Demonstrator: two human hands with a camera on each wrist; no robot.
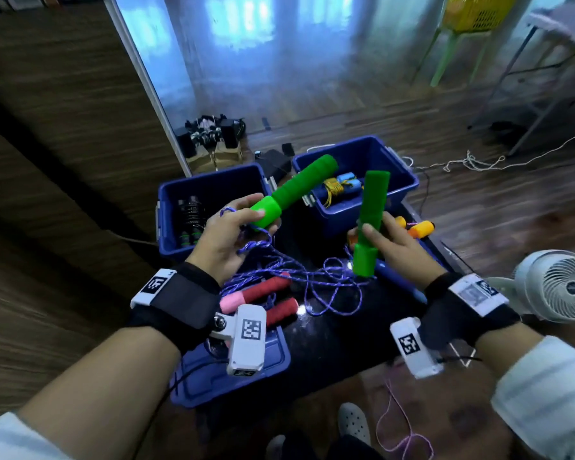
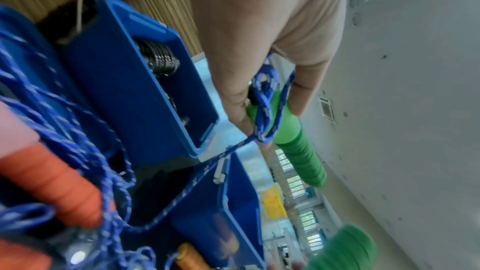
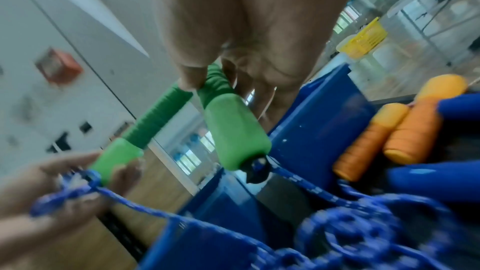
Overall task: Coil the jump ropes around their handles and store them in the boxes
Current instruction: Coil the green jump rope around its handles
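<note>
No legible text, brand, number or sign is found in any view. The wrist bands (image 1: 176, 295) and wrist cameras (image 1: 248, 340) at the lower centre of the head view carry only black-and-white square code markers.

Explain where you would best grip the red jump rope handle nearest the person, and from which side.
Grip the red handle around its ribbed middle, coming from above: it lies flat on the dark table, and the blue rope tangles beside its far end.
</note>
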